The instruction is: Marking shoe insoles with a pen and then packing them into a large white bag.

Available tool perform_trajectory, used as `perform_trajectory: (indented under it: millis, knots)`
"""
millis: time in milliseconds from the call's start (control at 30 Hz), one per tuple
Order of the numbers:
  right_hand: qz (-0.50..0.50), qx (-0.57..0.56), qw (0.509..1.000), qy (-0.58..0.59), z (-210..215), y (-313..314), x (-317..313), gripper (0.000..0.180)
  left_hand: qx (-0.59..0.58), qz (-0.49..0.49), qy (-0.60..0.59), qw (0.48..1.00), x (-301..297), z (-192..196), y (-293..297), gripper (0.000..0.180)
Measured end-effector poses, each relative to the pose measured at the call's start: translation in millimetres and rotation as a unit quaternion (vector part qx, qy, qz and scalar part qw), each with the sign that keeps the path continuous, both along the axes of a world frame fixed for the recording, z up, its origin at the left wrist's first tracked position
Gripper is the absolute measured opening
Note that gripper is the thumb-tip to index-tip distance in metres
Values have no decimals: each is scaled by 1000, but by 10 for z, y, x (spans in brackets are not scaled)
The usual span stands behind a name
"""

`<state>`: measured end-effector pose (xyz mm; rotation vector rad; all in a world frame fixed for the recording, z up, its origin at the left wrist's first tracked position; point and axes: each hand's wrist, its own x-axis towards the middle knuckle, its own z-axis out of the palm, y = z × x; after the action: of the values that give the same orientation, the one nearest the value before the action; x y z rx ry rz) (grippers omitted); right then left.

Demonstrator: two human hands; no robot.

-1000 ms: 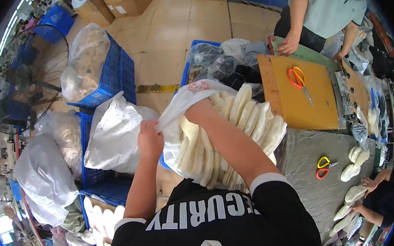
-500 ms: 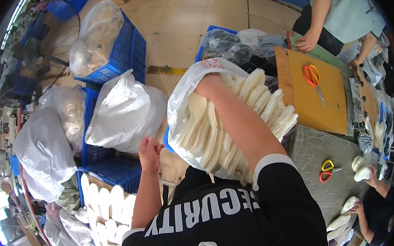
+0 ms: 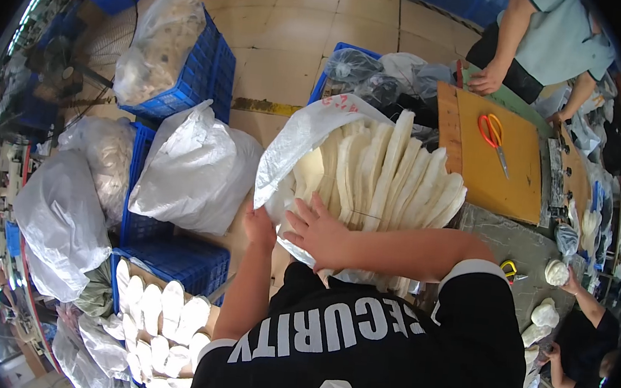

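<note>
A white plastic bag [image 3: 289,144] stands before me, its mouth open and packed with cream fleecy insoles [image 3: 383,167] stacked on edge in rows. At the bag's near left rim, my left hand [image 3: 259,228] is closed, pinching the plastic edge. My right hand [image 3: 319,233] lies spread over the near left part of the bag, its fingertips beside the insoles, holding nothing. The right forearm crosses the near side of the stack and hides part of it.
Left stand blue crates [image 3: 217,75], a full white sack [image 3: 198,169] and a box of white insoles [image 3: 167,314]. Orange-handled scissors [image 3: 494,140] lie on a brown board [image 3: 467,171] at right. Yellow-handled scissors [image 3: 510,271] lie nearer. Two people work on the right.
My right hand has come out from the far left of the bag to its near side, fingers spread. My left hand has moved right and taken the bag's rim.
</note>
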<state>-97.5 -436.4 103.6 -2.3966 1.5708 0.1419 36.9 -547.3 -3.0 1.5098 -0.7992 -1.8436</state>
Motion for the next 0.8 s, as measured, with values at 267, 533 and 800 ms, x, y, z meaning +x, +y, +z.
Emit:
perform_trajectory:
  millis: [267, 533, 800]
  knots:
    - [30, -6, 1000, 7, -289, -185, -20, 46, -34, -205, -144, 968, 466, 779, 380, 25]
    - [-54, -73, 996, -13, -355, 2, 235, 26, -127, -124, 11, 984, 264, 1837, -560, 31]
    - [-611, -393, 557, -401, 150, 1650, -705, 18, -309, -311, -244, 865, 203, 1870, -1036, 34]
